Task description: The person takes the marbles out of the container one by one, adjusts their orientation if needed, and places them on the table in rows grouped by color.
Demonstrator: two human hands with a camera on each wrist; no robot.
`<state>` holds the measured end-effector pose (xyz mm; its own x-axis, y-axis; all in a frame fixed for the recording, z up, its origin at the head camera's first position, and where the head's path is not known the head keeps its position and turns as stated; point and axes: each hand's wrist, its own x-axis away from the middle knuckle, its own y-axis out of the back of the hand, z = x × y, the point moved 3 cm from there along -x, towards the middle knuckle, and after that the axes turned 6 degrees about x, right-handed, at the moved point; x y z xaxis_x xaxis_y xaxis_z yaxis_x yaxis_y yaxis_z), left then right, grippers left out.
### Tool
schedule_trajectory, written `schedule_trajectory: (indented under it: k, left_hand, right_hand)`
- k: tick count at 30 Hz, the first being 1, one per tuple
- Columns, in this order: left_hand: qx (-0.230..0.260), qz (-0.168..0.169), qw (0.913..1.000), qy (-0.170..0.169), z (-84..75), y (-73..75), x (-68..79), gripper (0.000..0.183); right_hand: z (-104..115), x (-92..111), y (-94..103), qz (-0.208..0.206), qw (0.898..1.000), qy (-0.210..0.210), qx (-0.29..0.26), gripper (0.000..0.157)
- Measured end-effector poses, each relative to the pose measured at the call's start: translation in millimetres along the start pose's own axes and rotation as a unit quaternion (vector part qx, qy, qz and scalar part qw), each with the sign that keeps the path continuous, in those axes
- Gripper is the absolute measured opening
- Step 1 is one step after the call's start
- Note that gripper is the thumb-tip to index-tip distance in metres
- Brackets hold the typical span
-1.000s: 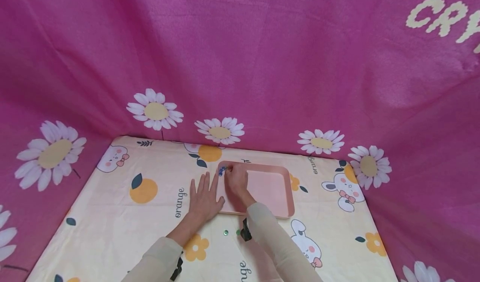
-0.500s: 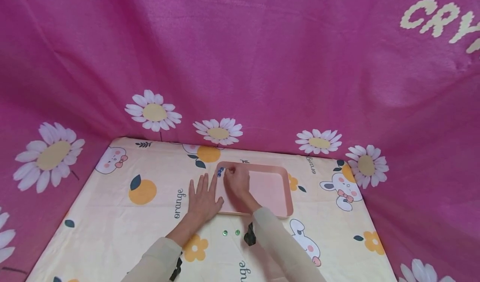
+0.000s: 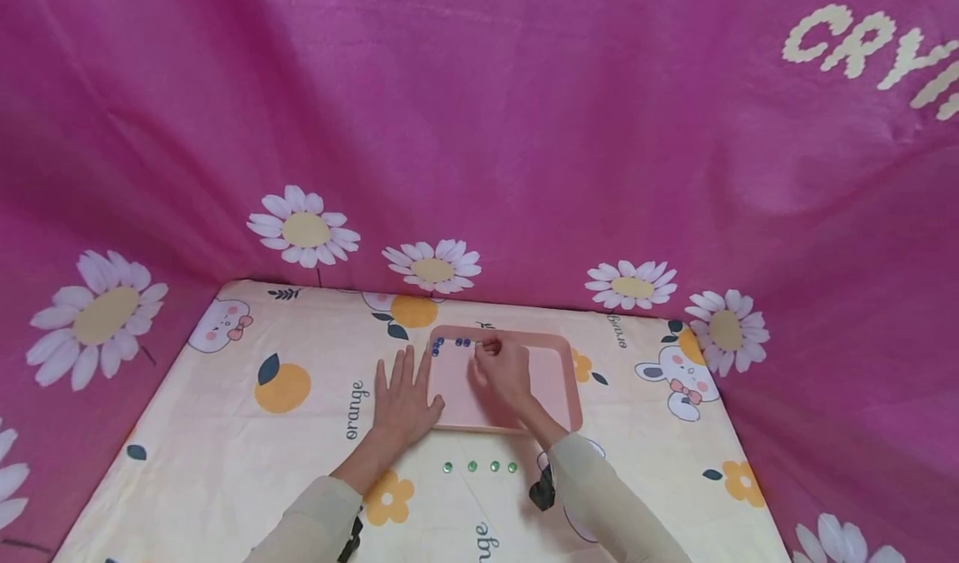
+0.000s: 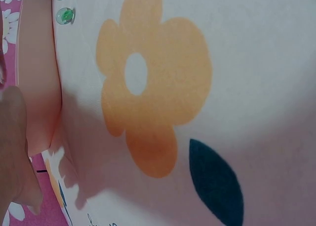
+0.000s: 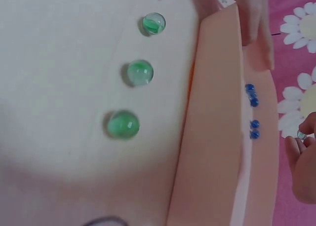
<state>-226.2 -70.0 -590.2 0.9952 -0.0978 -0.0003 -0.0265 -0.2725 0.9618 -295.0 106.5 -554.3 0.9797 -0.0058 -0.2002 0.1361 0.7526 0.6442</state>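
Note:
In the head view, my left hand [image 3: 408,405] lies with fingers straight at the left edge of a shallow pink tray [image 3: 550,376]. My right hand [image 3: 508,373] is over the tray's far side, thumb and fingertips pinching a small clear marble [image 5: 301,135] with a greenish tint. Left of those fingertips, a pair of blue marbles [image 3: 463,342] lies along the far wall. More blue marbles [image 3: 437,346] cluster in the far left corner. On the cloth in front of the tray, several green-swirled marbles [image 3: 472,466] form a row, seen large in the right wrist view.
A cream cloth [image 3: 292,463] printed with oranges, flowers and rabbits covers the table. Behind and at both sides hangs a magenta curtain [image 3: 479,146] with daisies. The tray's near wall [image 5: 212,112] stands between the green marbles and the blue ones.
My right hand has moved right along the tray's far side, and a pair of blue marbles now shows apart from the corner cluster. More green marbles have come out from behind my right arm.

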Motion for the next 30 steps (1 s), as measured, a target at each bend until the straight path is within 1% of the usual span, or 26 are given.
schedule_trajectory:
  k: [5,8,12,16,18,20,24,27,30]
  left_hand:
    - [-0.004,-0.005,1.0,0.002,0.7,-0.6,1.2,0.082]
    - [-0.005,-0.009,0.9999,0.003,1.1,-0.5,1.9,0.081]
    - [-0.005,-0.013,0.9999,0.002,1.9,-1.1,2.3,0.082]
    - [0.003,-0.02,0.9998,0.0,2.5,-1.9,2.5,0.082]
    - [0.006,-0.021,0.9997,-0.003,2.6,-2.3,2.3,0.082]
    - [0.004,-0.021,0.9998,-0.004,2.8,-2.5,1.6,0.082]
    - [-0.005,-0.019,0.9998,-0.002,2.2,-2.2,0.4,0.081]
    - [-0.005,-0.017,0.9998,-0.002,0.5,-2.3,0.0,0.081]
    - [-0.006,-0.011,0.9999,-0.001,0.8,-1.2,-0.9,0.082]
  right_hand:
    - [-6,11,21.2,-0.013,1.0,0.015,-0.023,0.009]
    - [-10,21,32.4,-0.001,0.999,0.029,-0.037,0.013]
    - [-13,35,47.1,0.025,0.998,0.045,-0.044,0.016]
    - [-15,49,61.6,0.04,0.995,0.052,-0.069,0.016]
    - [-15,55,67.1,0.045,0.994,0.046,-0.086,0.015]
    - [-17,62,71.2,0.051,0.993,0.044,-0.093,0.015]
    - [-22,81,76.1,0.067,0.993,0.037,-0.089,0.015]
    - [-29,98,78.7,0.063,0.994,0.031,-0.079,0.015]
    - [-38,112,77.5,0.044,0.996,0.03,-0.067,0.015]
